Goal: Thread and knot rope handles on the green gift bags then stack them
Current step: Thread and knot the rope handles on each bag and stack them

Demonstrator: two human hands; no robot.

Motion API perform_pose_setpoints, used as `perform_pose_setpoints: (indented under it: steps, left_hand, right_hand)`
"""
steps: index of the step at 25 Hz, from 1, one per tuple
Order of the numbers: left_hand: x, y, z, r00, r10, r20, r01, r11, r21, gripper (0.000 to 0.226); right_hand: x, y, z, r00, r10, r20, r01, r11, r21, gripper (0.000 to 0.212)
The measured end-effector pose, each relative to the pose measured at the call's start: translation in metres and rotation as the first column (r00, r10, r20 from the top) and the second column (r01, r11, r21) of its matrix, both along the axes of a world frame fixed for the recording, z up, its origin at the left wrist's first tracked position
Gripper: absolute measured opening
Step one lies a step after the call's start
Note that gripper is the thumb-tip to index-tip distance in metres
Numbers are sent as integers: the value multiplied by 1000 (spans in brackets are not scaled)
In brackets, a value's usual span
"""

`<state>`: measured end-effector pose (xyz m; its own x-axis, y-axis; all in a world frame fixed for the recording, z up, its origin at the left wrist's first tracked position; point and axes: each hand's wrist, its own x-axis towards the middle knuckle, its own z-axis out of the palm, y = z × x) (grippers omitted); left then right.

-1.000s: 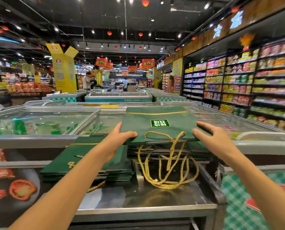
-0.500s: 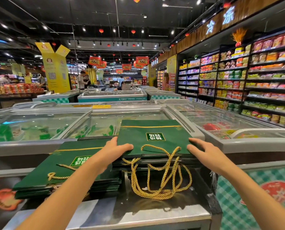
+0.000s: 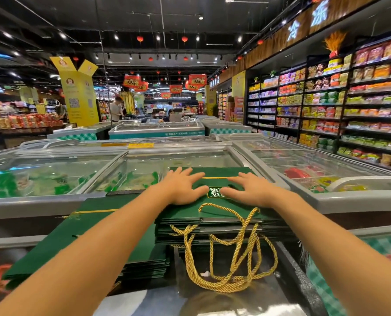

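Where they gripped its sides, the hands (image 3: 182,189) (image 3: 252,190) now press the bag (image 3: 222,172).

left grip (image 3: 181,188) and right grip (image 3: 252,190) shifted from top bag (image 3: 215,212) edges onto its face, pressing flat

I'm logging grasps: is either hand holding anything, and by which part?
Nothing is gripped. The left hand and right hand lie flat, fingers spread, on the face of the top green gift bag, either side of its label.
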<state>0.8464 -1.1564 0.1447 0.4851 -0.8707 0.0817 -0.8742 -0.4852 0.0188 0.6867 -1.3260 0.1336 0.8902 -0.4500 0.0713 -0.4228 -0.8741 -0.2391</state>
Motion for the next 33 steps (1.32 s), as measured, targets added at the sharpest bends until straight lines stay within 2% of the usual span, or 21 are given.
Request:
perform_pose_setpoints:
  steps: [3,10,16,19,21,23,27,30,33]
  left_hand:
    - [9,-9,-29,999,19,-40,-16,998,62,72]
    - [6,-5,-68,999,42,26,-42,999,10,72]
    - [4,-4,-64,999,36,13,-36,999,-2,71]
    - [3,4,-47,999,-8,-34,5,997,-74,66]
    - [2,24,-27,998,-46,-37,39,986,-161,53]
    - [1,54,-10,998,-56,-13,51,966,-252,39]
    - [-1,141,-7,999,16,-34,-29,915,-402,26]
    - [8,207,-30,990,123,-72,-142,883,-446,21]
    - [17,269,-58,972,206,-113,-235,871,-431,21]
  right_hand:
    - [13,-7,-23,994,-43,-104,44,999,4,94]
    - [15,-6,-62,996,-64,-60,61,997,-51,94]
    - [11,-3,-55,997,-56,-59,54,998,-41,93]
    - [8,5,-29,998,-37,-49,36,999,-25,87]
    - [2,22,-4,1000,13,8,-12,999,-32,70]
    - [0,49,14,985,86,149,-78,995,-58,47]
    - [7,133,27,875,286,391,-288,956,-56,32]
    - [17,191,19,804,428,413,-434,897,-85,29]
    - [33,229,-5,778,528,342,-516,846,-133,31]
